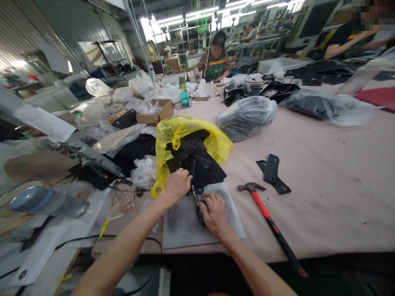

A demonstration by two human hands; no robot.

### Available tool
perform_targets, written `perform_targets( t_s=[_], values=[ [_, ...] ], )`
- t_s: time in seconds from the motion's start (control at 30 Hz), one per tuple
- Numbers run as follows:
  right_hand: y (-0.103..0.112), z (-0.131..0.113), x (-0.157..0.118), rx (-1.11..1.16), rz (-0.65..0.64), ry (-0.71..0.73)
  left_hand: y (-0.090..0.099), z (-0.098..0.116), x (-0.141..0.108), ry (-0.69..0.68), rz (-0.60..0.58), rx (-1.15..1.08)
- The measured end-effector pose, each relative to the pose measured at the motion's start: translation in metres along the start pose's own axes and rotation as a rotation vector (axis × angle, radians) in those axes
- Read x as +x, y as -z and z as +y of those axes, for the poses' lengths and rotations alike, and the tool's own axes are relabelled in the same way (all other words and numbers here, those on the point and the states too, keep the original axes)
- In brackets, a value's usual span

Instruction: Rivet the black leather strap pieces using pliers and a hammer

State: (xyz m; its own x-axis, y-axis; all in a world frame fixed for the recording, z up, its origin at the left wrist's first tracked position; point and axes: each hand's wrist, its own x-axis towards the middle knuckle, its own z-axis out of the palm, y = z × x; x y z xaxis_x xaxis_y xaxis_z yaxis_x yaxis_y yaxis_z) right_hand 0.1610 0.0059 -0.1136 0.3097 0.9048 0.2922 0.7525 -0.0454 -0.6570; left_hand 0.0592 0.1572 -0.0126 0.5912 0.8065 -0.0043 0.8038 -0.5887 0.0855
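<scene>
My left hand [178, 186] is closed beside the black pieces [208, 170] that spill from a yellow plastic bag [191, 123]. What its fingers grip is hidden. My right hand [215, 211] curls over a narrow dark object with a shiny edge [195, 196], which looks like a hand tool; its exact kind does not show. Both hands are above a white board [175, 234] covered with dark marks. Right of the board lies a claw hammer [262, 205] with a red and black handle, apart from my hands.
Two dark flat pieces [271, 168] lie crossed beyond the hammer. Farther back are a plastic-wrapped bundle [247, 117] and a cardboard box [159, 113]. A metal post [92, 152] slants in from the left, near a water bottle [46, 201]. A co-worker [214, 61] sits across the table.
</scene>
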Motion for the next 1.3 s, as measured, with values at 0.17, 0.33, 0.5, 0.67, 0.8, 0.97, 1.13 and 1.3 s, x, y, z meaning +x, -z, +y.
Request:
perform_targets(
  t_s=[0.17, 0.33, 0.5, 0.67, 0.8, 0.97, 1.13, 1.3],
  values=[
    [0.002, 0.002, -0.003, 0.013, 0.013, 0.019, -0.043, 0.002, -0.016, 0.273, -0.002, -0.052],
    [0.01, -0.013, -0.005, -0.153, -0.066, 0.016, -0.062, -0.014, 0.002, 0.389, -0.11, -0.237],
    [0.012, -0.035, -0.006, -0.341, -0.153, -0.082, -0.063, -0.012, 0.004, 0.469, -0.049, -0.354],
    [0.013, -0.03, -0.008, -0.095, -0.19, -0.256, -0.054, -0.012, -0.014, 0.535, 0.171, -0.456],
    [0.025, -0.008, -0.01, 0.387, -0.198, -0.513, -0.046, -0.01, -0.042, 0.678, 0.134, -0.917],
    [0.051, 0.025, -0.021, 0.709, -0.216, -0.672, -0.057, 0.018, -0.104, 0.705, -0.005, -1.369],
    [0.068, 0.039, -0.025, 0.968, -0.089, -0.739, -0.084, 0.059, -0.148, 0.812, -0.12, -1.453],
    [0.066, 0.028, -0.019, 1.115, -0.082, -0.732, -0.094, 0.069, -0.154, 0.789, -0.018, -1.351]
  ],
)
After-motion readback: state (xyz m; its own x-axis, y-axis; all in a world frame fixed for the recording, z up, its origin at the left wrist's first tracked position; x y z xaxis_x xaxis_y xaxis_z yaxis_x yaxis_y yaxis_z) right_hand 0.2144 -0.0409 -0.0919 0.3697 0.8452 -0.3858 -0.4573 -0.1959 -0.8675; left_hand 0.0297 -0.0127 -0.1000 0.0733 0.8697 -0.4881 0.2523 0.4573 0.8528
